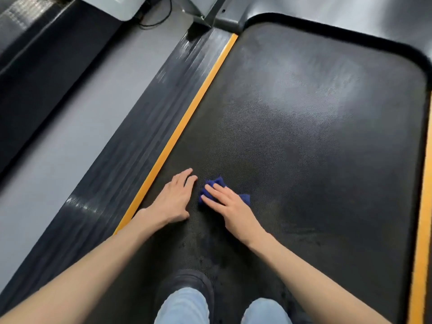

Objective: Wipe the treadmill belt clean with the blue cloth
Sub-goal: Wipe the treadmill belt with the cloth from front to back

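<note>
The dark textured treadmill belt (304,136) fills the middle of the view, with pale smudges toward its far end. A small crumpled blue cloth (216,183) lies on the near part of the belt. My right hand (230,206) presses flat on the cloth with straight fingers, covering most of it. My left hand (174,198) rests flat on the bare belt just left of the cloth, fingers straight, holding nothing.
A yellow strip (187,120) borders the belt on the left, with a ribbed black side rail (131,146) beyond it and grey floor (58,141) further left. Another yellow strip (423,206) runs along the right edge. My knees in jeans (184,307) and a dark shoe (187,279) are on the belt.
</note>
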The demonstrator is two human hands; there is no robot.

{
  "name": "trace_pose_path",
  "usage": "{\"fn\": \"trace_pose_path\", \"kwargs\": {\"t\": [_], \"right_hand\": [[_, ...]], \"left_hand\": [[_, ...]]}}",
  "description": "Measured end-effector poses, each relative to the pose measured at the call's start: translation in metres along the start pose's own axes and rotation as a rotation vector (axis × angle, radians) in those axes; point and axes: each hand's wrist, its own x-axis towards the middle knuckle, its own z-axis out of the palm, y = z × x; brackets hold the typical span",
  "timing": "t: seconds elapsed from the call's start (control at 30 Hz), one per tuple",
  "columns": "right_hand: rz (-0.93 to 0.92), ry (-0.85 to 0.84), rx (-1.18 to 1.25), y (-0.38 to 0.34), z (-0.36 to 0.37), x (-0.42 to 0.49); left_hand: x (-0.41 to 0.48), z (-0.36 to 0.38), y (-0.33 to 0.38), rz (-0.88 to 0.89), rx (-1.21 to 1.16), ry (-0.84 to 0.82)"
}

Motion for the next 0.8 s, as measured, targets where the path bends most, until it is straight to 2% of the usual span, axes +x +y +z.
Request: {"fn": "trace_pose_path", "kwargs": {"t": [0.07, 0.13, 0.2, 0.3, 0.37, 0.4, 0.47, 0.53, 0.6, 0.67, 0.8], "right_hand": [[0.074, 0.078, -0.046, 0.022, -0.013, -0.021], [0.325, 0.175, -0.059, 0.054, -0.035, -0.043], [0.564, 0.275, -0.077, 0.087, -0.058, -0.065], [0.842, 0.464, -0.066, 0.111, -0.074, -0.072], [0.851, 0.503, -0.038, 0.101, -0.067, -0.058], [0.762, 0.48, -0.017, 0.088, -0.058, -0.051], [0.475, 0.305, 0.032, 0.055, -0.038, -0.044], [0.193, 0.095, -0.031, 0.033, -0.025, -0.053], [0.066, -0.003, -0.105, 0.047, -0.033, -0.071], [0.211, 0.075, -0.099, 0.077, -0.055, -0.093], [0.799, 0.399, -0.087, 0.126, -0.094, -0.122]], "left_hand": [[0.004, 0.002, 0.002, 0.044, -0.001, -0.007], [0.007, 0.004, 0.006, 0.091, -0.011, 0.04], [0.011, 0.005, 0.014, 0.223, 0.027, 0.083], [0.018, 0.005, 0.027, 0.334, 0.097, 0.067], [0.02, 0.004, 0.029, 0.315, 0.13, 0.03], [0.021, 0.004, 0.027, 0.309, 0.142, 0.008], [0.021, 0.005, 0.026, 0.298, 0.165, -0.009], [0.021, 0.005, 0.03, 0.27, 0.196, 0.017], [0.023, 0.004, 0.036, 0.248, 0.21, 0.037], [0.024, 0.002, 0.039, 0.246, 0.201, 0.029], [0.029, -0.005, 0.043, 0.253, 0.185, -0.005]]}}
